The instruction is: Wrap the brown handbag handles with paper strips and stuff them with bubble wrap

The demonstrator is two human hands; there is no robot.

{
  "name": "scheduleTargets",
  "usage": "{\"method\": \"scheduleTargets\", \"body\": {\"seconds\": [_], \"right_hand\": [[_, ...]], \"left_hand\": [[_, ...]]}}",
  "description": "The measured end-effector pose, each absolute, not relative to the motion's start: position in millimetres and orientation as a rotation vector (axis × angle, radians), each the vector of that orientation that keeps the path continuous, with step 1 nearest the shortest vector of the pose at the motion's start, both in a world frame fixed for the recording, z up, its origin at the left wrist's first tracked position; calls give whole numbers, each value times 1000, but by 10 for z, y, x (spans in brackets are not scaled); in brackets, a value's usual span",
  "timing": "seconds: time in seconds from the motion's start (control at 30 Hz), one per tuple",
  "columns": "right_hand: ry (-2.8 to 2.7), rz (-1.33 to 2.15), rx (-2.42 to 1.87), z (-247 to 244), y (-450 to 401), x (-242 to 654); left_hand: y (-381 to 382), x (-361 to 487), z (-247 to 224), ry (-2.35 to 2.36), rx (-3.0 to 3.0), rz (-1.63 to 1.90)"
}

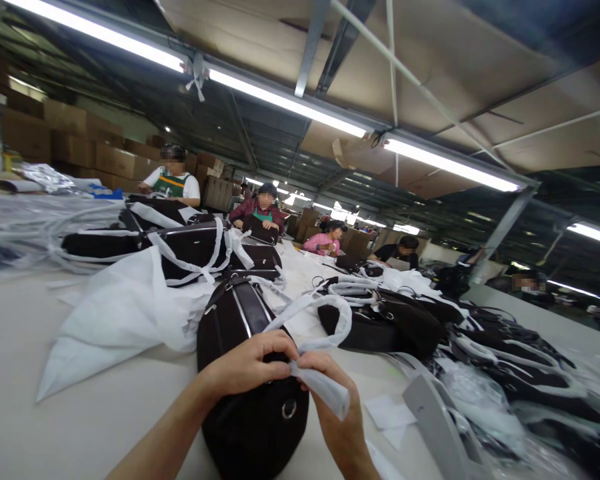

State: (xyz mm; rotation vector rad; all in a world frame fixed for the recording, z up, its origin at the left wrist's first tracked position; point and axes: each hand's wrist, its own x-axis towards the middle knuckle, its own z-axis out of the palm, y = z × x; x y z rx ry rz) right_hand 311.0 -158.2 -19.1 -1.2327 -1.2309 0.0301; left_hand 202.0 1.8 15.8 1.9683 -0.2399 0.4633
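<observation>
A black bag [250, 433] with a shiny dark strip and a metal ring lies on the pale table [15, 380] right in front of me. Over its top, my left hand [255, 363] is closed, thumb and fingers pinching a strip of white wrapping [330, 393]. Close against it on the right, my right hand [337, 400] is closed on the same wrapping, whose loose end sticks out over the fingers. The wrapping loops up behind both hands. Part of the bag is hidden under my left hand and forearm.
White sheets [115, 313] lie left of the bag. Wrapped black bags [180, 247] are piled behind them, and more bags [395, 327] stand at right. A grey tape dispenser [435, 413] and clear plastic [480, 393] sit at the right. Several people work across the table.
</observation>
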Motion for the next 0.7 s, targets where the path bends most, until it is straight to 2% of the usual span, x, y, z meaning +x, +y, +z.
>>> {"method": "scheduleTargets", "body": {"seconds": [0.17, 0.33, 0.53, 0.7], "right_hand": [[-1088, -125, -1356, -292, -1620, 2992], [-1189, -324, -1519, -163, -1612, 2968], [-1327, -612, -1519, -80, -1545, 3011], [-1121, -667, -1530, -128, -1473, 2968]], "left_hand": [[-74, 2068, 148, -190, 1995, 543], [-85, 2079, 158, -163, 1997, 548], [-68, 2087, 141, -139, 1981, 526], [-103, 2132, 91, -69, 1978, 578]]}}
